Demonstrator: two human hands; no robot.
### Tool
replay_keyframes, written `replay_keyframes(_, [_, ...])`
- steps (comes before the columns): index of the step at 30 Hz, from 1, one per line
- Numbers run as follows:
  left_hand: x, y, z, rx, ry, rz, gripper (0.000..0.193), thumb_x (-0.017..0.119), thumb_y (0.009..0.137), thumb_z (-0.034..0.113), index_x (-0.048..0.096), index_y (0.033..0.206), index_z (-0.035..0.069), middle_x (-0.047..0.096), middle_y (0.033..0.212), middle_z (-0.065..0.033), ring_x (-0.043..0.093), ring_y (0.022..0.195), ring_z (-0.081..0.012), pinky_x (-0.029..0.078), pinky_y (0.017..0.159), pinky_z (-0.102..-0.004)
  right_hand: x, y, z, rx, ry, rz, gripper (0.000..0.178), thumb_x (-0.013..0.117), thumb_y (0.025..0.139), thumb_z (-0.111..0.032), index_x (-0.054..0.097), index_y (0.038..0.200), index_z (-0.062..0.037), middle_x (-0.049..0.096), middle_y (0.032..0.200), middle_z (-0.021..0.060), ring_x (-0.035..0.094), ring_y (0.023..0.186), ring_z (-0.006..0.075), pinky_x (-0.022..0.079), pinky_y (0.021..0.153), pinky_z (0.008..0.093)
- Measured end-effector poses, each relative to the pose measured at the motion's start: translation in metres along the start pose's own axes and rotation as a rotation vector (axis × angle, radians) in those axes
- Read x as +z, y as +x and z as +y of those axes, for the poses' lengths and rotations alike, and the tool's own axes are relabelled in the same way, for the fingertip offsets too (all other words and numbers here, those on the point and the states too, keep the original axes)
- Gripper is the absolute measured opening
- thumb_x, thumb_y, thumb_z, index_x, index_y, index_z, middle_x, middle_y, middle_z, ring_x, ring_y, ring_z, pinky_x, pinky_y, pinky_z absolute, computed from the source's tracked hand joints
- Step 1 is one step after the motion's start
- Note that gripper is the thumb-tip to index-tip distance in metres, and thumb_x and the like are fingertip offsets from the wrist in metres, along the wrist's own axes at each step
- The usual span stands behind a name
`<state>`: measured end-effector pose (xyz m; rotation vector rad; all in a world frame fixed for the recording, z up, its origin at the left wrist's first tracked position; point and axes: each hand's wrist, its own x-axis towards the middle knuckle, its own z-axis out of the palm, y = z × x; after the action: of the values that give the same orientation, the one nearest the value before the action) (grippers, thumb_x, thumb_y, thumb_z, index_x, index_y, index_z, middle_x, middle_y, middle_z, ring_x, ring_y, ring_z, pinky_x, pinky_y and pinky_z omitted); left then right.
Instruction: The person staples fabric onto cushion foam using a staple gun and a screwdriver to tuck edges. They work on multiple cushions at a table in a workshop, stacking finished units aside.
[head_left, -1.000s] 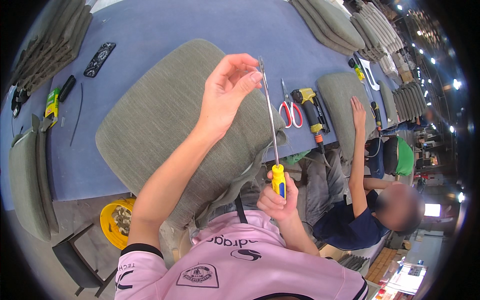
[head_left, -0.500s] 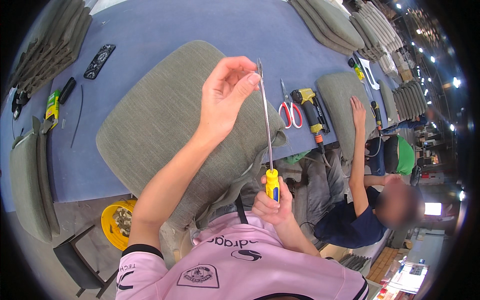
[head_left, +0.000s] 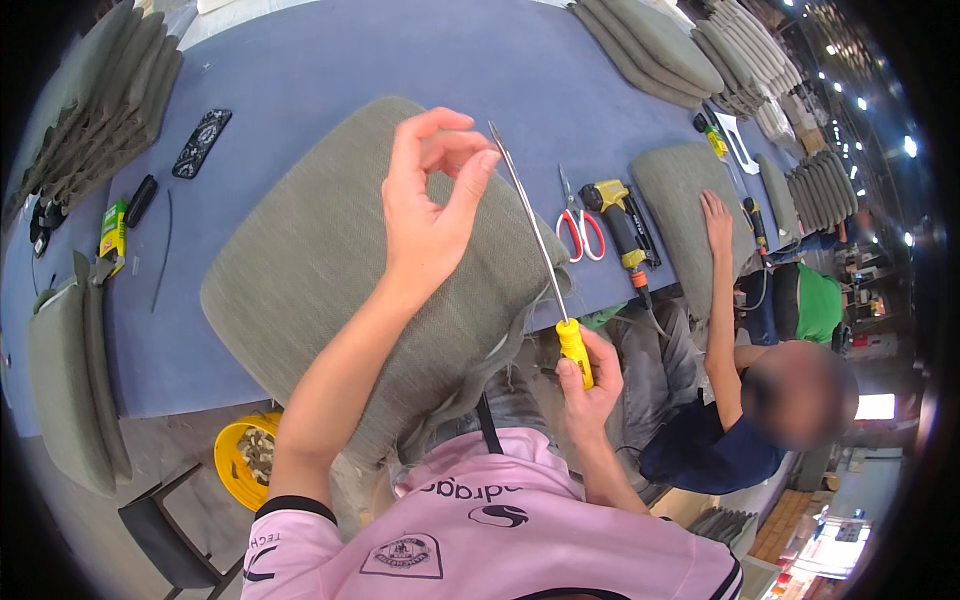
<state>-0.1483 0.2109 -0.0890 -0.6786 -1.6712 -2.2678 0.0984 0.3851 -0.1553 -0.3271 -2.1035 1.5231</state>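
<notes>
Up between the hands slants the yellow-handled tool [head_left: 573,352], its grip wrapped by the right hand [head_left: 592,388], apparently to leave the long shaft free, while the left hand [head_left: 430,205] hovers near the tip, thumb and fingers parted, though whether they brush the metal is hard to tell. Below the left hand the grey-green cushion [head_left: 300,230] slopes toward the lap, perhaps for support, and beyond the right hand lie scissors [head_left: 594,240], handles nearest, and an air gun [head_left: 625,228], seemingly for easy reach.
</notes>
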Motion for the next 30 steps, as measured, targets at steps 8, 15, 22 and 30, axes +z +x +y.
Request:
replay_keyframes(8, [0.004,-0.002,0.011,-0.057,0.035,-0.015,0.028,0.072,0.108,0.010,0.054,0.130,0.005,0.083,0.112,-0.0156,0.076,0.103,-0.0170,0.057,0.098,-0.0338,-0.005,0.013,-0.012,-0.313,-0.313,-0.013,0.050,0.091,0.084,-0.001,0.072,0.130,0.0009,0.075,0.105,0.0148,0.067,0.086,0.0223,0.054,0.078,0.0337])
replay_keyframes(15, [0.007,-0.004,0.007,0.017,0.170,0.007,0.025,0.072,0.106,0.006,0.058,0.126,0.004,0.084,0.115,-0.0127,0.078,0.099,-0.0151,0.058,0.089,-0.0305,-0.006,0.011,-0.016,-0.358,-0.355,-0.006,0.052,0.091,0.082,0.000,0.072,0.131,-0.0002,0.073,0.101,0.0152,0.067,0.080,0.0241,0.053,0.072,0.0338])
replay_keyframes(22, [0.002,0.000,-0.006,-0.153,-0.197,-0.025,0.022,0.070,0.109,0.014,0.061,0.127,0.006,0.083,0.113,-0.0144,0.076,0.100,-0.0179,0.056,0.096,-0.0351,-0.004,0.016,-0.024,-0.250,-0.314,-0.010,0.048,0.089,0.085,-0.002,0.073,0.129,0.0004,0.074,0.102,0.0145,0.069,0.084,0.0250,0.055,0.078,0.0346])
replay_keyframes(30, [-0.020,0.020,-0.019,-0.552,-0.236,-0.221,0.024,0.072,0.107,0.034,0.071,0.116,0.012,0.082,0.108,-0.0097,0.077,0.103,-0.0193,0.050,0.093,-0.0344,-0.012,0.022,-0.024,-0.204,-0.285,-0.018,0.047,0.089,0.085,-0.002,0.074,0.129,-0.0013,0.074,0.100,0.0124,0.070,0.085,0.0235,0.055,0.079,0.0328])
